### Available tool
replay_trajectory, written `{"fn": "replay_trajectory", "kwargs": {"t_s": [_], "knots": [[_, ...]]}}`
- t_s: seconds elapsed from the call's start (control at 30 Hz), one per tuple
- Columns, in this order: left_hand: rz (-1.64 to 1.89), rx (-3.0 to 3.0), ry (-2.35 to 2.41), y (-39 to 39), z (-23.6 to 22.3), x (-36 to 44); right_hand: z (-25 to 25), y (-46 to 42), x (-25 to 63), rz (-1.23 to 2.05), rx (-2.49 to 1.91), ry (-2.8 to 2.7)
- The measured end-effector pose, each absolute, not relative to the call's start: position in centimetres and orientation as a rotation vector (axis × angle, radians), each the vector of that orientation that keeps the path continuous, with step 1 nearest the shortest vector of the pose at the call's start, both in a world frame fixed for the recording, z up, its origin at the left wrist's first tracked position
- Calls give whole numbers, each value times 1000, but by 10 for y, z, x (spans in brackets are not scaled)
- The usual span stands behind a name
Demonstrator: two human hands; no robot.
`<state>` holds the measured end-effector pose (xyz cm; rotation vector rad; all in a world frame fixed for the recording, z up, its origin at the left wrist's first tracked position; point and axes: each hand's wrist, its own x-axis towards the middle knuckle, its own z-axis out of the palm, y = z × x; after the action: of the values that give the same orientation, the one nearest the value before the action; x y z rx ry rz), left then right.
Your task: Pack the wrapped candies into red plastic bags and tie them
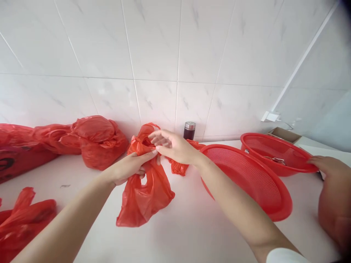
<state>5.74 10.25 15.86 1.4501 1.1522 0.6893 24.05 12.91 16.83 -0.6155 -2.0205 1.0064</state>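
Observation:
My left hand is closed on a red plastic bag, pinching it near its handles, and the bag hangs down onto the white counter. My right hand reaches across just above it. Its fingers are spread and rest on the bag's upper part. Behind my right hand lies another crumpled red bag.
Tied, filled red bags lie along the tiled wall at left, and another red bag sits at the near left. Two red colander baskets stand at right. A dark jar stands by the wall. Another person's hand touches the far basket's rim.

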Motion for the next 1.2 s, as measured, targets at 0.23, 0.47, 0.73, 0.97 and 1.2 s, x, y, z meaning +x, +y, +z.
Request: {"fn": "replay_trajectory", "kwargs": {"t_s": [0.23,0.47,0.73,0.97,1.2], "knots": [[756,1425,988,107,151,45,136,116,241,1105,-686,-1764],[682,1742,969,107,155,36,144,84,245,858,-662,-1968],[880,2259,1433,101,122,60,86,128,223,1295,-734,-1586],[1205,2232,1382,89,91,58,70,123,229,1714,-521,-1535],[943,1845,1313,59,73,39,62,111,233,1257,-762,-1718]]}}
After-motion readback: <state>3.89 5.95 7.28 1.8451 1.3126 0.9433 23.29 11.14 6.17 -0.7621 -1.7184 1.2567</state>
